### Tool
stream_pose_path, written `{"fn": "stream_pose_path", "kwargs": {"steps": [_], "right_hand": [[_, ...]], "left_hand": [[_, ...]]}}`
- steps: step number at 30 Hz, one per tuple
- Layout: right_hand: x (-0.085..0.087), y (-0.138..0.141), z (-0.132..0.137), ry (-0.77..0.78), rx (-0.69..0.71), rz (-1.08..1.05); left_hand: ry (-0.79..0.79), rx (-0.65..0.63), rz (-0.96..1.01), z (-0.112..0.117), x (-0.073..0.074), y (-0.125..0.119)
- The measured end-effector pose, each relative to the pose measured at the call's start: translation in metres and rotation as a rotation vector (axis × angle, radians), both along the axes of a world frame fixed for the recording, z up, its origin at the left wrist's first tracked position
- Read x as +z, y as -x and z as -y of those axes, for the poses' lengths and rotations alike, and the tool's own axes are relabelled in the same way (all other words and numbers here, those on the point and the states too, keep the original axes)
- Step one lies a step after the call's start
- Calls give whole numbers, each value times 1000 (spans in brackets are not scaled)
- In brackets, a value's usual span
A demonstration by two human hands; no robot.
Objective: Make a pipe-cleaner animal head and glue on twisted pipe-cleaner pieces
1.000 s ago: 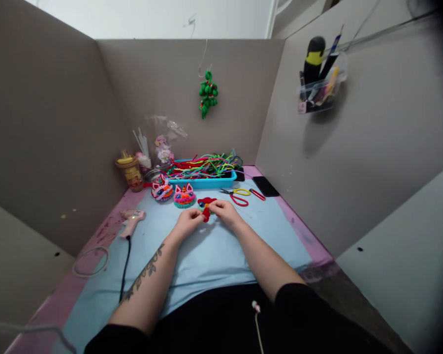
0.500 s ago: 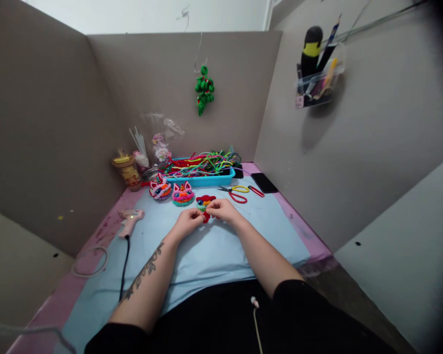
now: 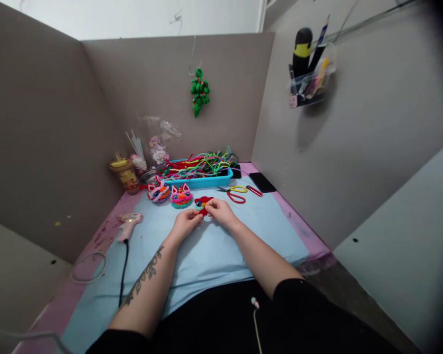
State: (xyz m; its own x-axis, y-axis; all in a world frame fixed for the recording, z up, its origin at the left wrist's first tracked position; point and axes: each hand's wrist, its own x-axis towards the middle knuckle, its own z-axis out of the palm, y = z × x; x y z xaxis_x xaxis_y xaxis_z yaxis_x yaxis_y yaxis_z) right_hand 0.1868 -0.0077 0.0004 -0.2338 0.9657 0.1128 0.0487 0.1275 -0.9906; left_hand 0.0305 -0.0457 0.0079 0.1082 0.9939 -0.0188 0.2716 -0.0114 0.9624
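Observation:
Both my hands meet over the blue mat [image 3: 214, 250] and pinch a small red pipe-cleaner figure [image 3: 203, 202]. My left hand [image 3: 185, 222] grips its lower left side with closed fingers. My right hand [image 3: 220, 210] holds its right side, fingers curled. Just behind the figure lie two finished fuzzy animal faces, one pink and teal [image 3: 181, 195] and another [image 3: 158, 191] to its left. A blue tray [image 3: 203, 181] heaped with coloured pipe cleaners sits behind them.
A pink glue gun [image 3: 130, 222] with a black cord lies at the left. Red and yellow scissors [image 3: 235, 193] and a black phone [image 3: 264, 182] lie at the right. Jars and bags stand in the back left corner. Grey cardboard walls enclose the desk; a green ornament [image 3: 199, 92] hangs on the back wall.
The view has shifted slightly to the right and down. My hands stay together on the red figure, with small finger movements only.

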Motion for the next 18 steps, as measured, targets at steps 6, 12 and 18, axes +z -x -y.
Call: {"fn": "stream_pose_path", "kwargs": {"steps": [6, 12, 18], "right_hand": [[-6, 7, 0, -41, -64, 52], [-7, 11, 4, -150, -172, 57], [-7, 11, 2, -103, -148, -41]], "left_hand": [[9, -10, -53, 1, 0, 0], [30, -19, 13, 5, 8, -6], [17, 14, 5, 3, 7, -4]]}}
